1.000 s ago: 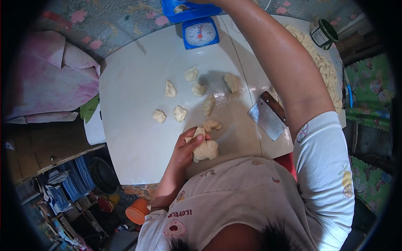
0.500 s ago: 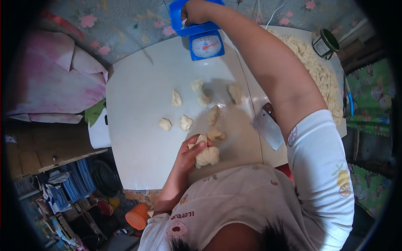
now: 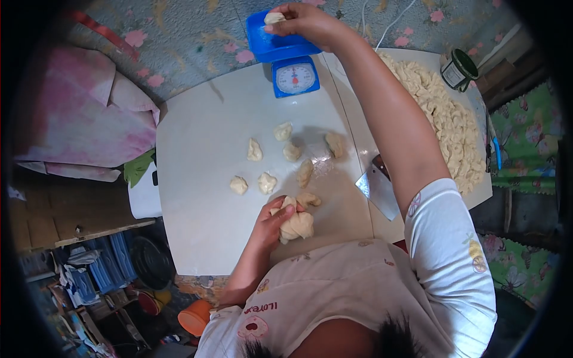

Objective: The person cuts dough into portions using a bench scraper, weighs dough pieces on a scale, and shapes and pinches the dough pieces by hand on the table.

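Observation:
My left hand is closed round a large lump of dough near the table's front edge. Up at the back, my right hand pinches a small piece of dough over the blue tray of a kitchen scale. The red pointer on its dial stands upright. Between the hands lie several loose dough pieces, among them a round one, a pointed one and a longer one. Another piece lies right beside the large lump.
A cleaver lies right of the table's seam, below my right arm. A big spread of dough covers the table's right side, with a dark green tub behind it. Pink-and-white cloth hangs at the left.
My right hand has come up out of the scale's tray with the small dough piece. The scale's pointer has swung from the right to upright. My left hand keeps its hold on the lump.

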The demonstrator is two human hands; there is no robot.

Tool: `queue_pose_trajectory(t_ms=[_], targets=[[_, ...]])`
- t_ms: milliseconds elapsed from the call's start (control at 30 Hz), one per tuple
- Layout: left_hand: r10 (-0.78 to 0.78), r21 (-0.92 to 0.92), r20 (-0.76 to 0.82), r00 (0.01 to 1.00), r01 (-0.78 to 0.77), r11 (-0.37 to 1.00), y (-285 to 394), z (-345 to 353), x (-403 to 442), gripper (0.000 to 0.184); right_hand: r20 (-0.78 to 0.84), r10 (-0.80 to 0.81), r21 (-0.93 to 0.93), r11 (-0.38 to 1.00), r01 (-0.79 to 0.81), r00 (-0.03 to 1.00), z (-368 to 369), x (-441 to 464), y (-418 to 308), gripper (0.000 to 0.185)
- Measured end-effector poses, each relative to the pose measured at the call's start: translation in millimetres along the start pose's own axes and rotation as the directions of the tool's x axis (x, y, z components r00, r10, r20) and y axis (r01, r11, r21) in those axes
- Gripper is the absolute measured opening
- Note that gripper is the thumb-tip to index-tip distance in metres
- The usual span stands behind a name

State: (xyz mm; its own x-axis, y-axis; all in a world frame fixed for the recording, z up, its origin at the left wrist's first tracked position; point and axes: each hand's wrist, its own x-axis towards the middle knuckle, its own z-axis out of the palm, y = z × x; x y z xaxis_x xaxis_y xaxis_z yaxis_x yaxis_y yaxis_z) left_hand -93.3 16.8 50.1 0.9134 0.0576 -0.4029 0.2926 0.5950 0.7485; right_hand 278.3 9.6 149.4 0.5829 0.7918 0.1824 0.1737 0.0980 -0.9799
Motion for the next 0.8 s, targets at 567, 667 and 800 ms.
queue_pose_trajectory(t_ms=[567,667,800], targets=[[0.010,-0.061,-0.016,1.000,-0.011,0.998,-12,12,-6,0.023,-0.064,0.312,0.484,0.840,-0.244,0.948,10,-242,33,0.017],[0.008,-0.061,-0.037,0.999,-0.010,0.998,-16,15,-5,0.025,0.034,0.361,0.486,0.809,-0.331,0.932,13,-264,35,0.018],[0.029,-0.094,-0.115,0.993,-0.040,0.995,-18,24,-6,0.026,-0.204,0.470,0.691,0.690,-0.215,0.859,33,-283,39,0.021]])
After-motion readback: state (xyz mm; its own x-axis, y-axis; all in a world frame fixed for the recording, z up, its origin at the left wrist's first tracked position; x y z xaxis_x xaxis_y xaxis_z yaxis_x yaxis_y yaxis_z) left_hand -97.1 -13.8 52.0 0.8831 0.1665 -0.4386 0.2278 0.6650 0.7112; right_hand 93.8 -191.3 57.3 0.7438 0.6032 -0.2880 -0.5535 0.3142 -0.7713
